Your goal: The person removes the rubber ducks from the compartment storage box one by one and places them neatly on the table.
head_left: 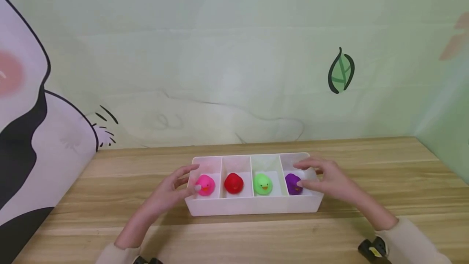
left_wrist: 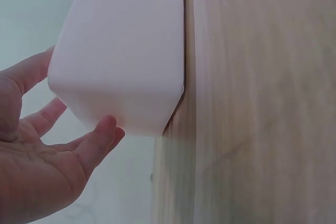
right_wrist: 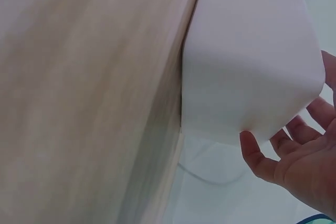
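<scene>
A white divided tray (head_left: 253, 205) with a row of compartments stands on the wooden table. From left to right it holds a pink rubber duck (head_left: 206, 185), a red rubber duck (head_left: 233, 183), a green rubber duck (head_left: 263, 184) and a purple rubber duck (head_left: 293, 184), one per compartment. At the tray's left end is my left hand (head_left: 175, 186), fingers spread, its thumb tip over the pink duck's edge. My right hand (head_left: 331, 180) mirrors it at the right end, thumb tip by the purple duck. In the wrist views, the outer fingers lie at the tray's end walls; firm contact is unclear.
The wood-grain table (head_left: 234, 239) extends on both sides and in front of the tray. A pale green wall covering (head_left: 227, 72) with leaf drawings rises behind it, with a black-and-white cartoon figure (head_left: 62, 121) at left.
</scene>
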The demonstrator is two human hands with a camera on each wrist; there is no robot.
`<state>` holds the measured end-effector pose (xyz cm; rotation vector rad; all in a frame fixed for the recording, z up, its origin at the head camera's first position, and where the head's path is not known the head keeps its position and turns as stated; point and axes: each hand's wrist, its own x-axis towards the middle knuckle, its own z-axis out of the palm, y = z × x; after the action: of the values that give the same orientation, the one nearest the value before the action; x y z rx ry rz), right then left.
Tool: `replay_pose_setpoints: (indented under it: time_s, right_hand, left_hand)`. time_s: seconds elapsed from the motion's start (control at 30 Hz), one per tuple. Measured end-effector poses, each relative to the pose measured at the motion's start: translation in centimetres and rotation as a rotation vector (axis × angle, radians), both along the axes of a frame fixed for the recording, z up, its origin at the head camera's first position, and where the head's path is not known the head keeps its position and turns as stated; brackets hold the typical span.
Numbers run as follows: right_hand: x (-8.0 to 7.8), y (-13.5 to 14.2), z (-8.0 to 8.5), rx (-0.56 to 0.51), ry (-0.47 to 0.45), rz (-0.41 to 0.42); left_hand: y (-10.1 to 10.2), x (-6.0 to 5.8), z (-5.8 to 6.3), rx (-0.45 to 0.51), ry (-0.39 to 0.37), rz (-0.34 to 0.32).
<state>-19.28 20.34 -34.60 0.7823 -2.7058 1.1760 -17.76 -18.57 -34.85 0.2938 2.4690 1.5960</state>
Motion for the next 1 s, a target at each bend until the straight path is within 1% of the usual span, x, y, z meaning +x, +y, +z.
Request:
replay_pose_setpoints:
  time_s: [0.13, 0.23, 0.47, 0.57, 0.73, 0.87, 1.0]
  right_hand:
    - [-0.3, -0.3, 0.0, 0.052, 0.038, 0.012]
    - [-0.5, -0.4, 0.1, 0.094, 0.044, 0.022]
    - [-1.1, -0.9, 0.2, 0.186, 0.084, 0.084]
    - [-1.2, -1.1, 0.3, 0.226, 0.063, 0.08]
    - [-1.3, -1.6, 0.5, 0.282, 0.024, 0.059]
    - [-1.5, -1.8, 0.5, 0.322, 0.037, 0.066]
    - [-1.7, -1.9, 0.4, 0.351, 0.055, 0.096]
  left_hand:
    - [-0.2, -0.3, -0.1, -0.006, -0.021, 0.006]
    - [-0.4, -0.5, -0.3, -0.009, -0.025, 0.003]
    - [-0.5, -0.7, -0.8, 0.018, -0.022, -0.028]
    - [-0.5, -0.8, -0.9, 0.017, -0.026, -0.033]
    - [-0.4, -0.9, -1.0, 0.0, -0.039, -0.003]
    - [-0.4, -1.0, -1.1, -0.003, -0.046, 0.009]
    - [-0.4, -1.0, -1.1, 0.0, -0.048, 0.009]
